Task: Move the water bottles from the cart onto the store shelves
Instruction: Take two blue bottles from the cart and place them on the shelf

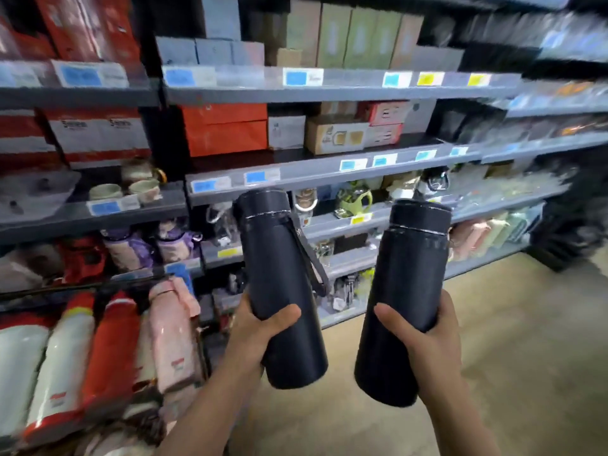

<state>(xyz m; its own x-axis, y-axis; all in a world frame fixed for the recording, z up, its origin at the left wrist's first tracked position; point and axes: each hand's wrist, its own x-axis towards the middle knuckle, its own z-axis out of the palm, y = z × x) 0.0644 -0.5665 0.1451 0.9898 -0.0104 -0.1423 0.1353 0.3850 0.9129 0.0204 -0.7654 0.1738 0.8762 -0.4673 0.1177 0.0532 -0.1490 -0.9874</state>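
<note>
I hold two tall black water bottles upright in front of the store shelves (329,169). My left hand (253,334) is wrapped around the lower half of the left black bottle (279,278), which has a carry strap hanging on its right side. My right hand (431,343) grips the right black bottle (408,281) around its middle. Both bottles tilt slightly, caps up, level with the lower shelves. At the lower left the cart (98,284) holds several white, red and pink bottles (108,343) lying packed together.
Grey shelves with blue and yellow price tags carry boxes on the upper levels and mugs, jugs and bottles lower down. Bare beige floor (513,340) lies to the right. The view is blurred at its edges.
</note>
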